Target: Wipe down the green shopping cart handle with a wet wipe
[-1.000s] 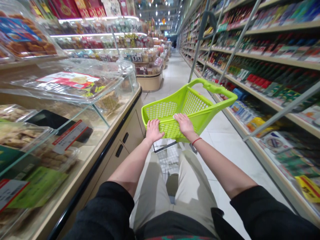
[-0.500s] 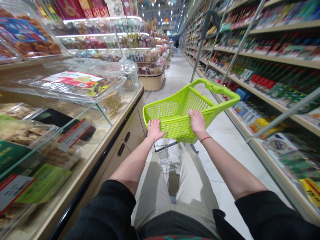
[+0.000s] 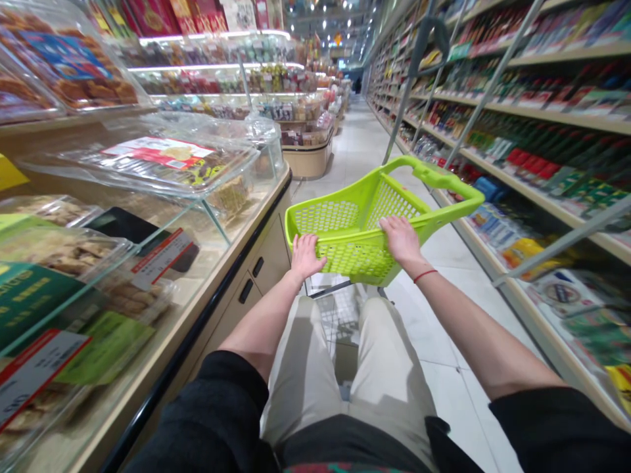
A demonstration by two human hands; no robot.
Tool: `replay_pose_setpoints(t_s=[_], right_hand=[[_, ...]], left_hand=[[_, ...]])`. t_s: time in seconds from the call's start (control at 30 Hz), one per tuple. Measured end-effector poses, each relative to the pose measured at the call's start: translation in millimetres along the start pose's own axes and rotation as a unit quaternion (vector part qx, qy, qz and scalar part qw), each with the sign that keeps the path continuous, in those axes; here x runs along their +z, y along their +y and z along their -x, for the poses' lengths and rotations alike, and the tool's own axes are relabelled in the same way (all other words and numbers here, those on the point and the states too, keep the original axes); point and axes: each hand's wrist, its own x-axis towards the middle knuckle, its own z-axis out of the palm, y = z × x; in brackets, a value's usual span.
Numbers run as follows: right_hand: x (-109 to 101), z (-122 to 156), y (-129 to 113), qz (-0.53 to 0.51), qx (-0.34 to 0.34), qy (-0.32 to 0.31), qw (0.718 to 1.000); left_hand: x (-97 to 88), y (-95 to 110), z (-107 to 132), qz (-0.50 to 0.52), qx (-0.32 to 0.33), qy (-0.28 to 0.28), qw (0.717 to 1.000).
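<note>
A lime-green plastic shopping basket (image 3: 345, 223) sits on a small cart frame in front of me in a supermarket aisle. My left hand (image 3: 304, 255) is closed over the basket's near rim at its left corner. My right hand (image 3: 401, 240) grips the same rim further right, fingers curled over the edge; a red string circles that wrist. The basket holds nothing that I can see, and its green handle (image 3: 434, 177) sticks up at the far side.
A glass-fronted counter (image 3: 148, 217) with packaged biscuits and pastries runs along my left, with drawers below it. Shelves (image 3: 542, 125) packed with goods line the right side. The tiled aisle (image 3: 359, 138) stretches ahead past another round display stand (image 3: 308, 154).
My right hand slid from the middle of the near rim to its right side. The basket and I have moved slightly forward along the aisle; the left hand kept its grip.
</note>
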Motion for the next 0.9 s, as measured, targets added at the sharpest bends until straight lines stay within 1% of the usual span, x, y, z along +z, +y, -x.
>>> replay_pose_setpoints(t_s=[0.1,0.17,0.23,0.3,0.37,0.4,0.53,0.63,0.7,0.73,0.8,0.83,0.9], right_hand=[[-12,2,25,0.012,0.032,0.017,0.999],[-15,4,31,0.014,0.049,0.024,0.998],[-12,4,29,0.013,0.061,0.028,0.998],[-6,4,21,0.012,0.064,0.029,0.997],[2,4,9,0.012,0.061,0.029,0.998],[6,3,1,0.01,0.061,0.031,0.998],[20,3,-33,-0.018,0.056,0.059,0.997],[24,4,-54,-0.039,0.042,0.058,0.997],[22,5,-59,-0.044,0.024,0.041,0.998],[19,5,-58,-0.045,0.01,0.031,0.998],[11,5,-48,-0.037,-0.008,0.016,0.999],[6,4,-39,-0.03,-0.007,0.011,0.999],[-5,2,-16,-0.013,0.016,0.01,1.0]], left_hand=[[0.3,0,0,0.003,-0.004,0.0,1.0],[0.9,1,-1,-0.001,-0.008,0.002,1.0],[1.5,3,-1,-0.015,-0.013,0.002,1.0],[2.2,9,-2,-0.035,-0.026,0.002,0.999],[3.2,19,-4,-0.05,-0.03,-0.002,0.998],[4.0,26,-6,-0.052,-0.018,-0.008,0.998],[8.8,64,-17,-0.035,0.07,-0.05,0.996],[11.9,84,-22,-0.027,0.075,-0.068,0.995],[12.3,87,-21,-0.025,0.072,-0.065,0.995],[12.0,87,-20,-0.023,0.073,-0.062,0.995],[10.8,83,-18,-0.016,0.076,-0.056,0.995],[10.0,81,-16,-0.011,0.075,-0.054,0.996],[8.4,79,-15,-0.003,0.072,-0.052,0.996]])
